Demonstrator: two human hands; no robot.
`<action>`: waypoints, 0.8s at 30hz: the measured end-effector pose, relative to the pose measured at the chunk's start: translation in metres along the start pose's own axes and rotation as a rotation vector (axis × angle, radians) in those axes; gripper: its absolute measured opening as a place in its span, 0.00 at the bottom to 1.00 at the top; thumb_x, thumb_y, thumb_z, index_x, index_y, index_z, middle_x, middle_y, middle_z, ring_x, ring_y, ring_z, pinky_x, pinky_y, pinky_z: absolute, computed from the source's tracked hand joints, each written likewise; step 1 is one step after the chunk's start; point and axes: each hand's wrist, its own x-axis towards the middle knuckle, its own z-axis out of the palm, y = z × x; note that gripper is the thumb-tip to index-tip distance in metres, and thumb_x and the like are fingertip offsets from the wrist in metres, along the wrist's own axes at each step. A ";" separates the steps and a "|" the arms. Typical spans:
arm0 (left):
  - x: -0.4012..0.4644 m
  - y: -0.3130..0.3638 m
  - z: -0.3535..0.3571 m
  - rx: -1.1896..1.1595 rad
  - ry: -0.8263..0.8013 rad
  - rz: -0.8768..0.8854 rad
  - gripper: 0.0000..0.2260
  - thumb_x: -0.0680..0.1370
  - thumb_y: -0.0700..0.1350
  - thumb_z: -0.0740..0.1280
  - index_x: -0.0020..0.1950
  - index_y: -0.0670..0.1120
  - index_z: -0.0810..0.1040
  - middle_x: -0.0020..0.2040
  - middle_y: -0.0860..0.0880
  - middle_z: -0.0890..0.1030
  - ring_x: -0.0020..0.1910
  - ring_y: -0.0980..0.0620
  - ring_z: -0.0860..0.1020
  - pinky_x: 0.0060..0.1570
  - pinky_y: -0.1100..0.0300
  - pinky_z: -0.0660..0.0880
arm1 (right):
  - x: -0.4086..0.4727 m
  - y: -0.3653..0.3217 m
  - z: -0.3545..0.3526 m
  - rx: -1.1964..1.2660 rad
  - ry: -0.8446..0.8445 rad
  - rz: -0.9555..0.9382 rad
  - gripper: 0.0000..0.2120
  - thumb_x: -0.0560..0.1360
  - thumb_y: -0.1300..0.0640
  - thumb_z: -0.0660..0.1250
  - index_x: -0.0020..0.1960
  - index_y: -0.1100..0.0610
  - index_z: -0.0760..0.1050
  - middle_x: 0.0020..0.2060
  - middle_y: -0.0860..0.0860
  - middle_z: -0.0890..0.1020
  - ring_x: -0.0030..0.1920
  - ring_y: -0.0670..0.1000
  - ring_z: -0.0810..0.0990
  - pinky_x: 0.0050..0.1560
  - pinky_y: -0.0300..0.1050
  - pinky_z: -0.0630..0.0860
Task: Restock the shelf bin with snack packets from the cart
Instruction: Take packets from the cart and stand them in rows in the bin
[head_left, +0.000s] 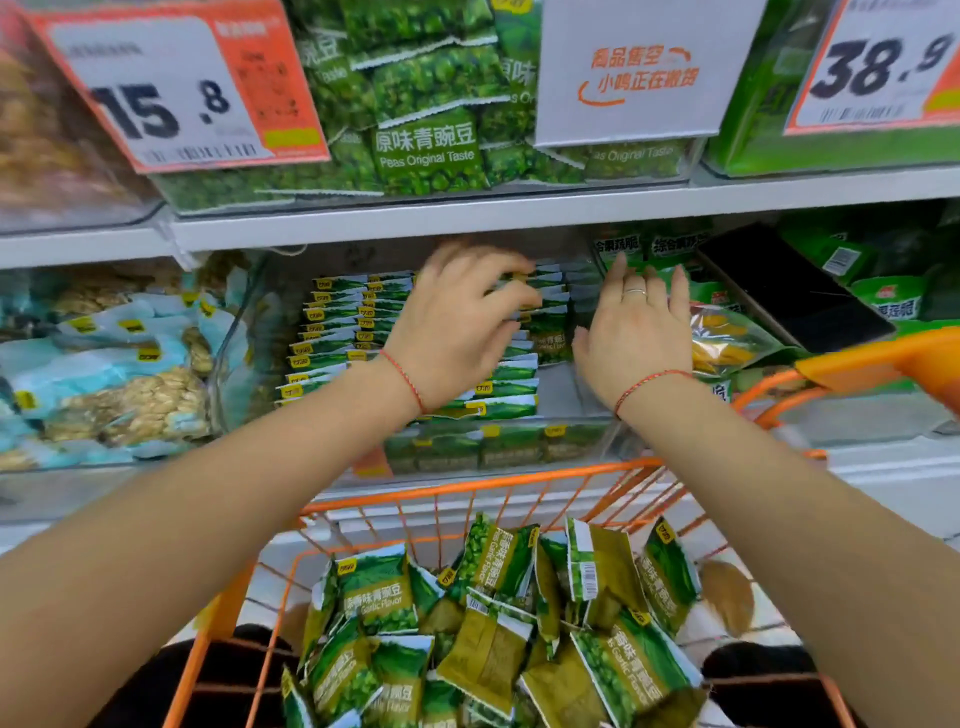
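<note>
A clear shelf bin (244, 332) on the middle shelf holds rows of green pea snack packets (332, 322) standing on edge. My left hand (457, 322) reaches into the bin, fingers curled over the tops of packets in the right-hand row; it is blurred. My right hand (636, 322) is inside the bin's right part with fingers straight and spread, next to an upright packet (550, 338). Below, an orange wire cart (467, 488) holds several loose green garlic-flavour packets (498, 618).
The bin above holds "Peas Original Taste" packets (426, 150) behind price tags (171, 88). A bin of pale blue nut packets (109, 364) stands to the left, mixed green and yellow bags (727, 338) to the right. An orange cart handle (878, 364) juts in at right.
</note>
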 end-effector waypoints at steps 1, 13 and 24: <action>-0.017 0.008 -0.014 -0.028 0.067 0.103 0.09 0.72 0.39 0.68 0.52 0.45 0.81 0.57 0.45 0.80 0.56 0.43 0.76 0.63 0.48 0.64 | -0.003 0.001 -0.006 0.001 -0.011 -0.020 0.37 0.78 0.46 0.58 0.75 0.67 0.47 0.72 0.64 0.62 0.74 0.61 0.57 0.74 0.56 0.42; -0.148 0.104 -0.039 -0.213 -0.648 -0.359 0.10 0.79 0.46 0.60 0.58 0.49 0.76 0.53 0.48 0.81 0.52 0.45 0.79 0.47 0.55 0.76 | -0.102 -0.003 -0.076 0.341 0.066 -0.446 0.12 0.80 0.52 0.56 0.45 0.55 0.75 0.34 0.51 0.76 0.35 0.55 0.76 0.31 0.43 0.64; -0.148 0.131 0.008 0.057 -0.848 -0.099 0.20 0.77 0.36 0.62 0.69 0.46 0.70 0.72 0.42 0.62 0.65 0.40 0.69 0.53 0.48 0.73 | -0.163 -0.006 -0.030 0.086 -0.778 -0.223 0.15 0.78 0.49 0.62 0.59 0.59 0.71 0.57 0.58 0.78 0.58 0.57 0.77 0.52 0.46 0.73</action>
